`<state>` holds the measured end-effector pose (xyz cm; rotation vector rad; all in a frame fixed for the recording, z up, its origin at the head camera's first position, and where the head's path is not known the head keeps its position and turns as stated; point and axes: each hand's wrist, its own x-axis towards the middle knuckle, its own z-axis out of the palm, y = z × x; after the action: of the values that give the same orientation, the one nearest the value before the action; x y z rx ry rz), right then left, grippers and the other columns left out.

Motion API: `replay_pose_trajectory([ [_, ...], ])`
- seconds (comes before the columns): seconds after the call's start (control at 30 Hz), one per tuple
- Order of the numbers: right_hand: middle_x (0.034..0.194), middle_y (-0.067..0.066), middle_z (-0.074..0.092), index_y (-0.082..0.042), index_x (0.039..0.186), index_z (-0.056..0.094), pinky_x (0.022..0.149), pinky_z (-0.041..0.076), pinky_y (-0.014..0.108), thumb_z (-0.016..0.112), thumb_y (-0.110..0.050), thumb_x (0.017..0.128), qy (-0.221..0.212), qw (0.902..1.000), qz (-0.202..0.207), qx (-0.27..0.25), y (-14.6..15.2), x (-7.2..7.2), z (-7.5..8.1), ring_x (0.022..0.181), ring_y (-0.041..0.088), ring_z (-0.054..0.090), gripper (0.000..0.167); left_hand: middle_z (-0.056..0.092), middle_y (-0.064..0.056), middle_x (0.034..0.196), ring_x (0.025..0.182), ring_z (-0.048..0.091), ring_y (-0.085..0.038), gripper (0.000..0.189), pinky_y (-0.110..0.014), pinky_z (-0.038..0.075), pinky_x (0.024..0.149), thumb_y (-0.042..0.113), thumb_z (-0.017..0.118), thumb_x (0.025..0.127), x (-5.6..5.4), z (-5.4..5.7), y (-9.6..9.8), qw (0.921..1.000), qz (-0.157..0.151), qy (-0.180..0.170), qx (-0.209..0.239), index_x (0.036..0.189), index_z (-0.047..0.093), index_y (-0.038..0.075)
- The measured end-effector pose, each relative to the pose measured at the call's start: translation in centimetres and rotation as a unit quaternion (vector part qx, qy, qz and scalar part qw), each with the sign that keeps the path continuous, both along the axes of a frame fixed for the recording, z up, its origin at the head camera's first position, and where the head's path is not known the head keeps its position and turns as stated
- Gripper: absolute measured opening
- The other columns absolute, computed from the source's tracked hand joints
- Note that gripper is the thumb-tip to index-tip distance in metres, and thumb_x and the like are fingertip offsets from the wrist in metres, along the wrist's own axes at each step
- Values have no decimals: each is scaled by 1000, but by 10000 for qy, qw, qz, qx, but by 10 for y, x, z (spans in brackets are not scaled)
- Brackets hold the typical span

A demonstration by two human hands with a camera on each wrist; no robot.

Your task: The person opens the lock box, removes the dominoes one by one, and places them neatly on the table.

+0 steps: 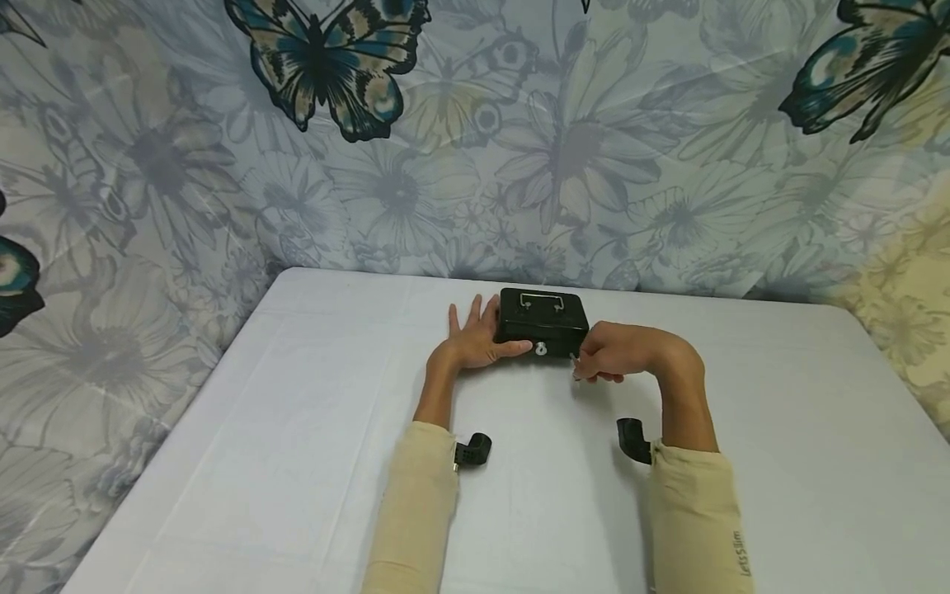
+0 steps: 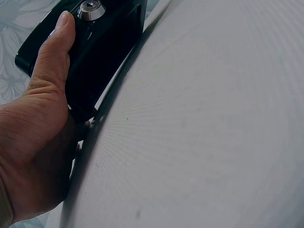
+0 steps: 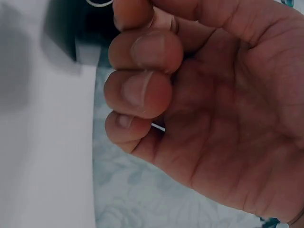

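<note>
A black cash box [image 1: 542,326] with a wire handle on its lid stands near the table's far edge. Its round silver lock [image 1: 541,349] is on the front face, and the keyhole shows in the left wrist view. My left hand [image 1: 475,340] rests against the box's left side, fingers spread and fairly straight, the thumb lying along the front beside the lock. Just off the front right corner, my right hand [image 1: 619,351] pinches a small silvery key [image 1: 575,363], mostly hidden by the fingers. In the right wrist view the other fingers [image 3: 137,95] are curled toward the palm.
A white cloth covers the table [image 1: 297,462]. Behind it hangs a backdrop [image 1: 460,190] printed with flowers and butterflies. Black camera mounts [image 1: 475,450] stick out inward from both beige sleeves [image 1: 411,511].
</note>
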<state>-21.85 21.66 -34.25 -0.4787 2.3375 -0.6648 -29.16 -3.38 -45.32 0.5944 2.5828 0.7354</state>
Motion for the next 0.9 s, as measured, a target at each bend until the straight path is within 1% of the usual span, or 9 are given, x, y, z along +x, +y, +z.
replay_pose_trajectory([
  [0.1, 56, -5, 43, -9, 67, 62, 62, 34, 27, 63, -17, 93, -40, 9999, 109, -44, -11, -2, -1, 58, 11, 41, 27, -9, -6, 179, 165, -20, -21, 118, -56, -29, 126, 76, 53, 91, -2, -2, 1, 10000, 82, 6, 2, 168, -10, 14],
  [0.2, 56, -5, 44, -5, 72, 68, 60, 33, 26, 62, -15, 92, -77, 9998, 170, -63, -20, -4, -4, 57, 11, 42, 24, -7, -6, 179, 165, -19, -21, 114, -56, -29, 126, 70, 55, 92, -4, -5, 2, 9999, 148, 14, 32, 169, -9, 14],
  [0.33, 56, -5, 46, -1, 74, 69, 57, 35, 24, 61, -13, 93, -179, 9996, 183, -96, -29, -7, -7, 55, 10, 42, 23, -7, -5, 179, 165, -19, -21, 114, -56, -29, 126, 70, 55, 92, -6, -8, 2, 9999, 149, 36, -11, 169, -9, 14],
  [0.5, 55, -5, 47, -1, 73, 70, 56, 37, 24, 60, -12, 94, -67, 9999, 13, -96, -36, -9, -11, 53, 9, 43, 25, -8, -4, 179, 165, -20, -21, 115, -57, -28, 126, 74, 53, 92, -7, -11, 1, 9999, 103, 60, -75, 168, -11, 15],
  [0.7, 54, -4, 49, -1, 73, 71, 55, 38, 23, 60, -13, 92, -51, 9998, -188, -39, -38, -9, -10, 52, 9, 45, 25, -8, -3, 179, 165, -20, -21, 116, -56, -28, 126, 75, 53, 91, -8, -12, 2, 9999, 105, 47, -63, 169, -10, 16],
  [0.9, 56, -4, 51, 0, 74, 72, 55, 40, 24, 61, -13, 94, -4, 9994, -336, 19, -38, -8, -8, 52, 9, 46, 26, -7, -4, 179, 165, -19, -21, 115, -57, -28, 126, 72, 54, 92, -8, -12, 3, 9999, 121, 40, -50, 169, -10, 15],
])
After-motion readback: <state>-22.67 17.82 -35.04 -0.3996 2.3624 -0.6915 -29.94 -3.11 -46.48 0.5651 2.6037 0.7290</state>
